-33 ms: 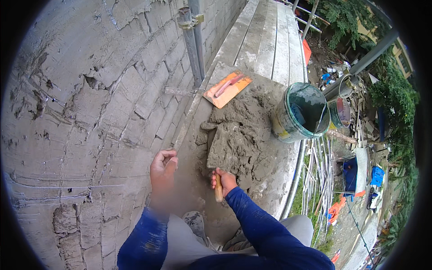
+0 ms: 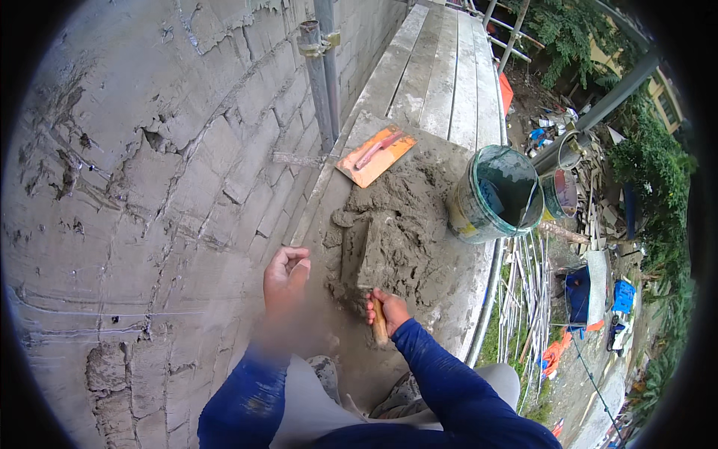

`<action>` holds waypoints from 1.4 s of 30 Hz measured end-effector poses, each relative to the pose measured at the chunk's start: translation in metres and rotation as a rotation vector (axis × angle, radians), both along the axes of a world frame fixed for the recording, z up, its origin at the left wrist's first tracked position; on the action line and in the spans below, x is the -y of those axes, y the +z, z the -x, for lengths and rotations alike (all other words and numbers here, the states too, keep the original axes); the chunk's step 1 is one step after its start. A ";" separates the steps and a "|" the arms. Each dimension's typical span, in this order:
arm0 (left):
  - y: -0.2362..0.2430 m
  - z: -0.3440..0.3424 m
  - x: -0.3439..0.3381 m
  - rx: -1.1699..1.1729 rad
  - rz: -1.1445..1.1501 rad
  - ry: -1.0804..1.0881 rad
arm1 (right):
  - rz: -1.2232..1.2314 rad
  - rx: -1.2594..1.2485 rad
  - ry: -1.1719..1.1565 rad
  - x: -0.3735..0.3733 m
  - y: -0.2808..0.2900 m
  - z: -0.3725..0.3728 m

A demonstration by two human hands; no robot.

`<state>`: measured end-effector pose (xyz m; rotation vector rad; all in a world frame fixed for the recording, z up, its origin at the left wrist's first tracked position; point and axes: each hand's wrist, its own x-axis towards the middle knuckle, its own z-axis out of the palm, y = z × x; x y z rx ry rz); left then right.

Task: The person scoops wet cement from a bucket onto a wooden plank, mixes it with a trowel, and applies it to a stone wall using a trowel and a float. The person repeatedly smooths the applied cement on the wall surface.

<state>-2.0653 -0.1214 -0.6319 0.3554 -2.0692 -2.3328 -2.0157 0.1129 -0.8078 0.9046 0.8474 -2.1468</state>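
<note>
My right hand (image 2: 390, 309) grips the wooden handle of a trowel (image 2: 381, 331). The trowel's mortar-smeared blade is tilted in a heap of wet grey mortar (image 2: 415, 239), and its outline partly blends into the heap. To the left, my left hand (image 2: 286, 278) hovers between the wall and the mortar, fingers loosely curled and a gap at the thumb. Nothing shows in it. An orange plastering float (image 2: 385, 157) with a reddish handle lies at the heap's far edge. Right of the heap stands a green-rimmed bucket (image 2: 473, 198), stained with mortar.
A rough, partly plastered block wall (image 2: 187, 209) rises on the left. Metal scaffold poles (image 2: 321, 97) stand against it. Wooden planks (image 2: 437, 82) run away ahead; beyond their right edge lie a drop, debris and greenery. My feet are just below the mortar.
My right hand and the trowel have shifted slightly right and nearer me, and the blade has tipped more onto its edge. My left hand has moved a little to the right.
</note>
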 end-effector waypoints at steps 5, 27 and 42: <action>-0.024 0.037 -0.049 -0.052 -0.118 -0.137 | -0.179 -0.038 0.199 -0.080 0.052 -0.045; -0.027 0.046 0.000 -0.019 -0.239 -0.097 | -1.397 -0.394 1.525 -0.064 0.029 -0.081; -0.030 0.050 -0.023 -0.023 -0.276 -0.155 | -1.470 -0.367 1.252 -0.048 -0.057 -0.030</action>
